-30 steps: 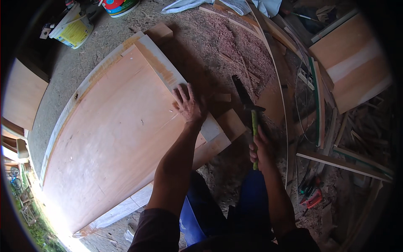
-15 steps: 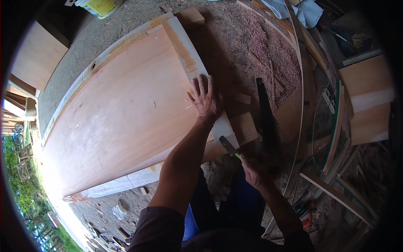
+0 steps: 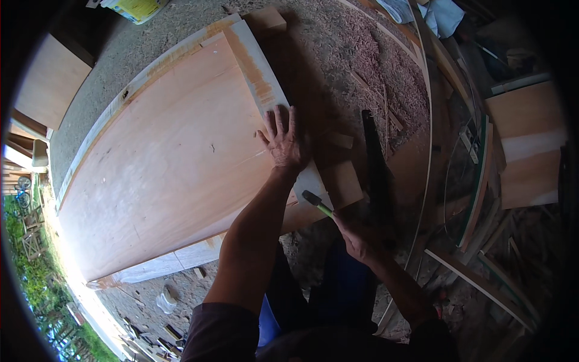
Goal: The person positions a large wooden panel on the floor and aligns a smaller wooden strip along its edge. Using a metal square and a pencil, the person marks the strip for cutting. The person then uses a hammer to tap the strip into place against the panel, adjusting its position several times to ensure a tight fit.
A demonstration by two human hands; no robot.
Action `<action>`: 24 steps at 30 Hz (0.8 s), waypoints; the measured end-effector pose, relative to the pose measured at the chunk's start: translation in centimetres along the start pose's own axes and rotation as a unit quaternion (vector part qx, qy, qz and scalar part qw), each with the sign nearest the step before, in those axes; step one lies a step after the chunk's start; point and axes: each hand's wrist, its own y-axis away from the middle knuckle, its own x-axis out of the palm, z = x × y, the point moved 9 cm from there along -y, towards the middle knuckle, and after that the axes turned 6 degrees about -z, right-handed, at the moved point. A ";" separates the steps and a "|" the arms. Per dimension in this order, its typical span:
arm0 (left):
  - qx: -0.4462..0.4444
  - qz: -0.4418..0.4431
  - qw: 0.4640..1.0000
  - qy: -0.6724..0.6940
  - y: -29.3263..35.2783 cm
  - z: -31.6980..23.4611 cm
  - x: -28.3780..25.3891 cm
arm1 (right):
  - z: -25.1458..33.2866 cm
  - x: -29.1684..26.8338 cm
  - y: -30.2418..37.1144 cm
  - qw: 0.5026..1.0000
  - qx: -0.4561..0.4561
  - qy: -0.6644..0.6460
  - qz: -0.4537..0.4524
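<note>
A large pale wooden panel [image 3: 163, 145] with a curved far rim lies in front of me, bordered by lighter strips. My left hand [image 3: 286, 143] rests flat with spread fingers on the strip [image 3: 256, 69] along the panel's right end. My right hand [image 3: 356, 238] is closed round the green handle of a small hand tool [image 3: 318, 202] with a dark, narrow head. That head is over the panel's near right corner; whether it touches the wood I cannot tell. The exact kind of tool does not show.
Wooden blocks [image 3: 342, 183] sit under the panel's right end. Beside them lies a dark handsaw [image 3: 374, 154]. Reddish shavings [image 3: 395, 78] cover the ground beyond. Long bent strips [image 3: 426, 120] and scrap boards [image 3: 476, 286] lie to the right. A yellow-labelled bucket [image 3: 136, 8] stands far left.
The tool in my right hand has shifted slightly left and up, and its head now appears turned. My left hand stays spread on the panel. The whole view has moved a little.
</note>
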 end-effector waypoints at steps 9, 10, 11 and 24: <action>-0.013 0.032 0.999 -0.020 -0.3 0.0 0.7 | -1.4 0.4 -0.2 1.000 0.005 -0.020 0.016; -0.015 0.026 0.999 -0.021 -0.4 0.3 0.6 | -1.1 0.5 0.5 0.999 -0.009 -0.008 0.049; -0.018 0.020 0.999 -0.022 -0.4 0.7 0.4 | -1.0 0.9 1.0 0.996 -0.024 0.003 0.082; -0.011 0.023 0.999 -0.029 -0.4 0.2 0.7 | -2.6 0.7 -0.5 1.000 0.019 0.004 0.002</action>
